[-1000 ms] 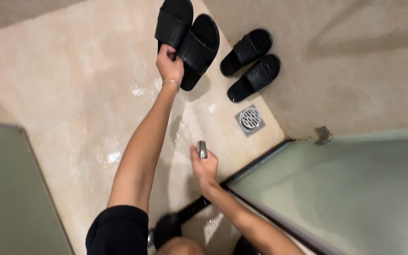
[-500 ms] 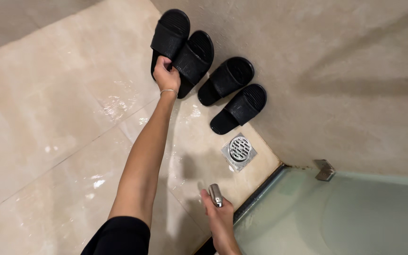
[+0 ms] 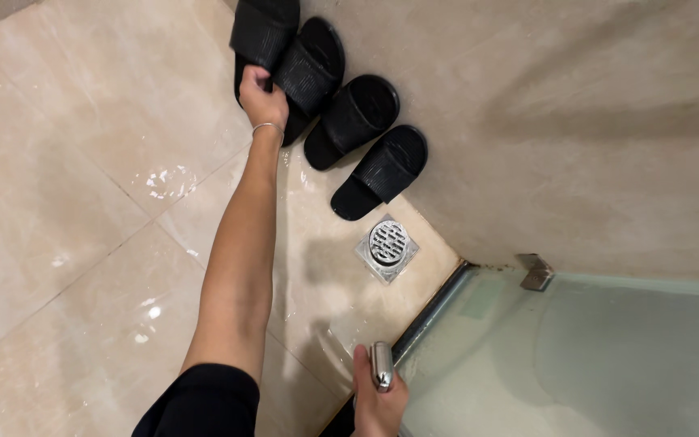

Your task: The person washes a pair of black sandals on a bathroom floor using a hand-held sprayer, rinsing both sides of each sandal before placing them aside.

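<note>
- The left hand is stretched out at arm's length, fingers curled closed on the heel edges of two black slide sandals — one overlaps the other, both at the foot of the beige wall, the farthest of the footwear from the floor drain.
- The right hand is wrapped around a chrome door handle, just on the near side of the drain, where the frosted glass shower door begins.
- To handle the pair well, I judge the pinch should take both heels together, with thumb on top and fingers beneath; an uneven hold would let the lower slide slip out.
- The grasp on the handle serves as a brace, so weight can stay low during the long reach.
- A second pair of black slides lies between the held pair and the drain, almost touching them — easy to knock when the held pair is moved.
- The glossy floor tiles on the open side of the drain show wet patches, so footing looks slippery.
- A metal door hinge sits at the wall beyond the drain, clear of both hands.
</note>
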